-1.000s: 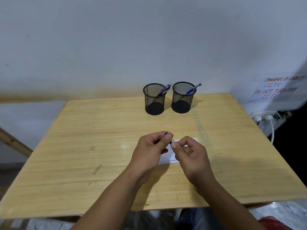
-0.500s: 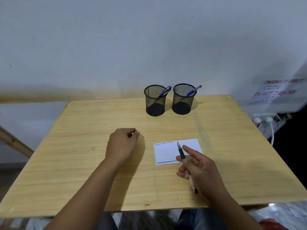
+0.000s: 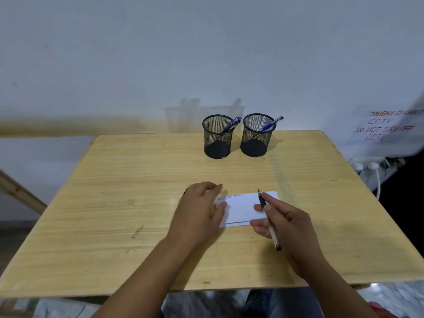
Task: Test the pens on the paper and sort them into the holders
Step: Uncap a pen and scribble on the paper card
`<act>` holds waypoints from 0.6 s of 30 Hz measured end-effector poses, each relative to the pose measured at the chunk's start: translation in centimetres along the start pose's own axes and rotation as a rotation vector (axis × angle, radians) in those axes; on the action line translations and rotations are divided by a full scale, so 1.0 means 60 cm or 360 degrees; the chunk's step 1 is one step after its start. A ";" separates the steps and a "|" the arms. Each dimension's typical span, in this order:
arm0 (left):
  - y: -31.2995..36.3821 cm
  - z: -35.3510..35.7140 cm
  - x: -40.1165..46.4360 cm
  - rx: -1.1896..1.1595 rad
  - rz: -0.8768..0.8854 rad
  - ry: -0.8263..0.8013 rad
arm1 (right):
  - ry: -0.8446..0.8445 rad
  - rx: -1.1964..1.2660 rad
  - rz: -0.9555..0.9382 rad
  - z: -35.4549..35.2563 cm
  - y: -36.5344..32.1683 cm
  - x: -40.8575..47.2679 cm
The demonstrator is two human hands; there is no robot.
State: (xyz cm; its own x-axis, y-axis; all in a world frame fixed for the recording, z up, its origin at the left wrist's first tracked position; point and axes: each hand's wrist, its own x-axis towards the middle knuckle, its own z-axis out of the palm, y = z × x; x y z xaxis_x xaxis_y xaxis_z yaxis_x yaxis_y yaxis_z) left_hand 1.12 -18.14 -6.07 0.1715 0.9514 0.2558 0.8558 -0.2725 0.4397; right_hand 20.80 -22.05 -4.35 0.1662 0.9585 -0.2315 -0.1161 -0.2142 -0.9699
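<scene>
Single head view: looks forward and down from the near edge of the table [image 3: 114, 249], far edge and wall [image 3: 160, 53] included.

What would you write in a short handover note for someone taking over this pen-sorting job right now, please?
Right hand: holds an uncapped black pen in writing grip, tip over the paper's far edge; no fresh mark visible.
Left hand: blurred, fingers on the left edge of the paper; something small and dark, perhaps the cap, at its far side.
Paper: mid-table, blue scribble along the top, a dark line near the bottom.
Done: left holder has blue-capped pens, apparently two; right holder has one.
Left: test this pen, recap it, drop it in a holder. Which holder means what is not visible.
</scene>
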 end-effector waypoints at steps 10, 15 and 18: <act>0.011 0.048 -0.014 0.0268 0.0153 -0.0370 | 0.0044 -0.0278 -0.0378 0.008 -0.011 0.039; 0.012 0.048 -0.013 0.0335 0.0161 -0.0440 | 0.0193 -0.0546 -0.0403 0.026 -0.008 0.077; 0.008 0.048 -0.012 0.0318 0.0171 -0.0453 | 0.0139 -0.0809 -0.0425 0.030 0.002 0.092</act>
State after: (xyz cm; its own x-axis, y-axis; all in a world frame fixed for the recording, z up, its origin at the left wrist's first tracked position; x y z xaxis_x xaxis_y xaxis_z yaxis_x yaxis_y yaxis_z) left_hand 2.80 -18.56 -8.54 0.3706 0.9283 0.0293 0.8991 -0.3664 0.2393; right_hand 19.95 -16.43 -5.64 0.2075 0.9773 0.0418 0.4224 -0.0510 -0.9050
